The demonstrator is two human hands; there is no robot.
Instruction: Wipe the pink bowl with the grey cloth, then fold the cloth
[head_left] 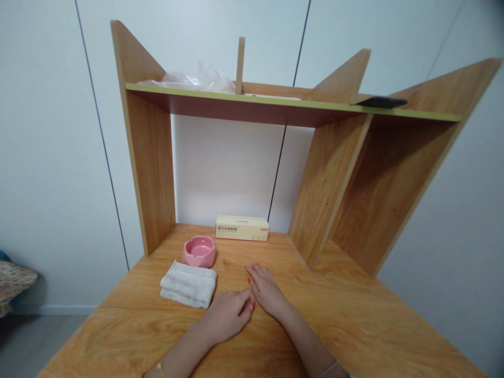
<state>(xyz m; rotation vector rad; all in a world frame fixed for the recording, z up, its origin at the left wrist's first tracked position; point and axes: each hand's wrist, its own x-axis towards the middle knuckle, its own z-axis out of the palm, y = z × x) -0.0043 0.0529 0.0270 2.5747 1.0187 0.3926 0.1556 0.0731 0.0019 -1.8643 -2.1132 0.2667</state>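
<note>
My left hand (232, 312) rests on the wooden desk, fingers curled into a loose fist. Nothing shows in it. Beside it, my right hand (268, 291) lies palm down on the wood with its fingers stretched out, holding nothing. The left fist is close to the right thumb; whether they touch is hard to tell. Just left of my left hand is a folded light grey cloth (188, 284). Behind the cloth sits a pink angular ashtray (199, 253) with notches in its rim. A long cream box (241, 229) with printed characters stands farther back.
A wooden shelf unit (236, 105) rises from the back of the desk (354, 325), with upright side panels. On its upper board are a clear plastic bag (197, 80) and a dark flat object (380, 102). Patterned fabric (16, 283) shows at the far left.
</note>
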